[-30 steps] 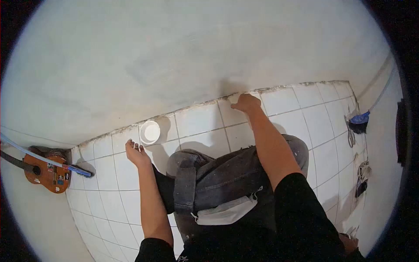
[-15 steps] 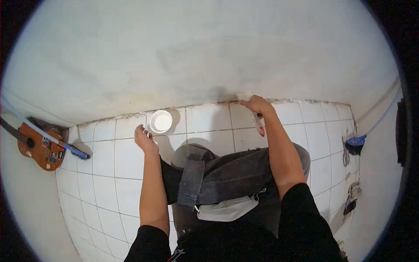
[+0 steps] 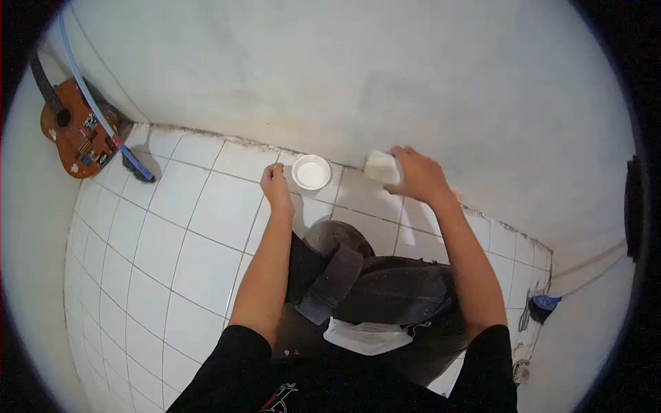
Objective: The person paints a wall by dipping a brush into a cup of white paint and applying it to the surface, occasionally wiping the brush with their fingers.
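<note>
My right hand (image 3: 418,175) is closed around a paintbrush (image 3: 381,167) whose pale, wide bristles point left, close to the foot of the wall (image 3: 330,89). A small round white tub (image 3: 311,172) with white contents stands on the floor tiles near the wall. Just left of the tub is my left hand (image 3: 275,184), its fingers curled in; whether they hold anything is too small to tell.
A guitar (image 3: 84,134) leans in the far left corner, with a blue-handled broom (image 3: 136,164) before it. Another blue brush (image 3: 545,303) lies at the right wall beside scissors (image 3: 525,318). A white mask (image 3: 368,337) rests on my lap.
The view has turned, shifting the tub and guitar in the frame. My right hand has turned the brush, and its bristles now show to the left. The fingers of my left hand have curled in.
</note>
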Motion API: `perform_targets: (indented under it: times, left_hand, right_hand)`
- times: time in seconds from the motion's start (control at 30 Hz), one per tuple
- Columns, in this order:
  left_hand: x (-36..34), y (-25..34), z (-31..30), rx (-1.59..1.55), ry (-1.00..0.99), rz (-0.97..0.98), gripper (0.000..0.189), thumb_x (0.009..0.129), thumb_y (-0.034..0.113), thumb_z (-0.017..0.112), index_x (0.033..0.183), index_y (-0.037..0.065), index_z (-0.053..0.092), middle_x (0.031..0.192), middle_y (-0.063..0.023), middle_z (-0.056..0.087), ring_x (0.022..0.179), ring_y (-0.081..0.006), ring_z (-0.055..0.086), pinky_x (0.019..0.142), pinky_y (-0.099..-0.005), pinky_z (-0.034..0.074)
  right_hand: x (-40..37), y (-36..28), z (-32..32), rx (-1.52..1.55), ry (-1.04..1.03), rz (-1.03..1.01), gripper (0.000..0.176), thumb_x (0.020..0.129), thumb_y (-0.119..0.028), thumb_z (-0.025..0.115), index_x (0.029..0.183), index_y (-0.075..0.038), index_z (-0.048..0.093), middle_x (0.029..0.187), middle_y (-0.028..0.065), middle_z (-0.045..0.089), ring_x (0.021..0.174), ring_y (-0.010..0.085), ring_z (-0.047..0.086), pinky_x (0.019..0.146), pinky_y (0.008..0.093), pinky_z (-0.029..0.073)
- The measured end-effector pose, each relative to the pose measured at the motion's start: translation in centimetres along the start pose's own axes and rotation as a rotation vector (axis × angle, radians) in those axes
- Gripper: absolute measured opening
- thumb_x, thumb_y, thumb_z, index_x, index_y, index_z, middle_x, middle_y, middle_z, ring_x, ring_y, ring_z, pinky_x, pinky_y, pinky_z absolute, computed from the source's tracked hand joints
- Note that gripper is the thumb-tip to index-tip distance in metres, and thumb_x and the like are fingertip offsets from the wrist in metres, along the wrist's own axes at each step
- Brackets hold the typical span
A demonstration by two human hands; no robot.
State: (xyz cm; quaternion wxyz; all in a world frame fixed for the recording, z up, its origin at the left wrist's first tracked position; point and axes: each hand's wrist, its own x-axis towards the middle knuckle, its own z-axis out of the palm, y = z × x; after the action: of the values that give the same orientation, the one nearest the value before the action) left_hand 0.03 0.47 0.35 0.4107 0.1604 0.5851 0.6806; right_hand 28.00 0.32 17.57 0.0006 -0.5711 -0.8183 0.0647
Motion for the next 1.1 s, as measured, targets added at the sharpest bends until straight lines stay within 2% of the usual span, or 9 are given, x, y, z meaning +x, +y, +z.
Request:
perform_targets:
  times: [0.07, 0.1, 0.17, 0.2, 0.4, 0.53, 0.6, 0.8, 1.1]
  left_hand:
    - [1.0, -1.3, -0.2, 0.021, -0.004, 0.036, 0.017, 0.089, 0.019, 0.057, 0.093, 0.003, 0.063, 0.08, 0.0008, 0.053, 0.071, -0.0089, 0.044, 0.061, -0.0243, 0.037]
    - [1.5, -1.9, -0.4, 0.044, -0.015, 0.078, 0.016, 0.089, 0.021, 0.057, 0.092, 0.006, 0.062, 0.079, 0.0021, 0.05, 0.067, -0.0072, 0.042, 0.056, -0.0224, 0.035]
    - [1.1, -1.2, -0.2, 0.057, 0.011, 0.018, 0.017, 0.091, 0.022, 0.056, 0.092, 0.006, 0.062, 0.078, 0.0021, 0.05, 0.068, -0.007, 0.043, 0.056, -0.0228, 0.036]
    - [1.1, -1.3, -0.3, 0.055, 0.0, 0.016, 0.017, 0.091, 0.022, 0.056, 0.092, 0.006, 0.063, 0.078, 0.002, 0.05, 0.068, -0.0071, 0.043, 0.056, -0.023, 0.036]
    - [0.8, -1.0, -0.1, 0.001, 0.003, -0.044, 0.018, 0.091, 0.022, 0.056, 0.092, 0.005, 0.062, 0.074, 0.0019, 0.048, 0.062, -0.0073, 0.039, 0.055, -0.0237, 0.034]
    - [1.1, -1.2, -0.2, -0.041, 0.0, -0.105, 0.018, 0.089, 0.022, 0.057, 0.092, 0.005, 0.063, 0.073, 0.0019, 0.048, 0.061, -0.0074, 0.039, 0.055, -0.0241, 0.034]
    - [1.1, -1.1, -0.2, -0.015, 0.012, -0.119, 0.018, 0.09, 0.015, 0.058, 0.094, 0.0, 0.065, 0.083, -0.0031, 0.059, 0.078, -0.0123, 0.05, 0.073, -0.0282, 0.04]
    - [1.8, -2.7, -0.4, -0.058, 0.02, -0.049, 0.018, 0.09, 0.015, 0.058, 0.092, -0.001, 0.066, 0.086, -0.0045, 0.062, 0.08, -0.0127, 0.052, 0.075, -0.0282, 0.041]
    - [1.7, -2.9, -0.4, -0.142, 0.01, -0.086, 0.019, 0.091, 0.017, 0.058, 0.092, 0.0, 0.066, 0.086, -0.0048, 0.061, 0.081, -0.0146, 0.052, 0.077, -0.0296, 0.041]
  right_hand:
    - [2.2, -2.4, -1.4, -0.151, 0.074, -0.194, 0.067, 0.063, -0.028, 0.083, 0.119, -0.01, 0.051, 0.098, 0.0102, 0.065, 0.093, 0.0304, 0.067, 0.076, 0.0457, 0.054]
    - [3.6, -3.7, -1.9, -0.153, 0.065, -0.205, 0.067, 0.063, -0.028, 0.083, 0.119, -0.01, 0.051, 0.098, 0.0102, 0.065, 0.093, 0.0304, 0.067, 0.076, 0.0457, 0.054]
    - [6.4, -6.1, -2.2, -0.279, 0.04, -0.336, 0.067, 0.06, -0.024, 0.085, 0.116, -0.009, 0.052, 0.098, 0.0079, 0.065, 0.091, 0.0309, 0.067, 0.076, 0.0455, 0.053]
    - [7.5, -7.2, -2.1, -0.324, 0.019, -0.385, 0.065, 0.061, -0.03, 0.085, 0.113, -0.012, 0.051, 0.095, 0.0035, 0.064, 0.09, 0.0292, 0.067, 0.075, 0.0456, 0.051]
    - [10.4, -12.1, -0.2, -0.602, 0.008, -0.596, 0.051, 0.058, -0.027, 0.086, 0.097, -0.012, 0.058, 0.09, 0.0041, 0.065, 0.082, 0.0219, 0.068, 0.066, 0.0364, 0.049]
    - [10.9, -13.3, 1.1, -0.641, 0.009, -0.642, 0.041, 0.059, -0.022, 0.084, 0.09, -0.012, 0.061, 0.088, 0.0029, 0.065, 0.078, 0.0198, 0.068, 0.063, 0.034, 0.046]
    - [11.3, -13.6, 1.9, -0.669, -0.005, -0.62, 0.037, 0.061, -0.017, 0.081, 0.091, -0.012, 0.061, 0.087, 0.0025, 0.065, 0.078, 0.0198, 0.068, 0.062, 0.0344, 0.046]
    - [11.6, -14.2, 2.8, -0.673, -0.05, -0.609, 0.033, 0.064, -0.014, 0.078, 0.092, -0.011, 0.061, 0.089, 0.0034, 0.065, 0.08, 0.0203, 0.069, 0.066, 0.0362, 0.048]
    - [11.5, -14.4, 3.1, -0.662, -0.086, -0.605, 0.033, 0.066, -0.014, 0.077, 0.095, -0.012, 0.063, 0.09, 0.0038, 0.065, 0.08, 0.0203, 0.069, 0.066, 0.0358, 0.048]
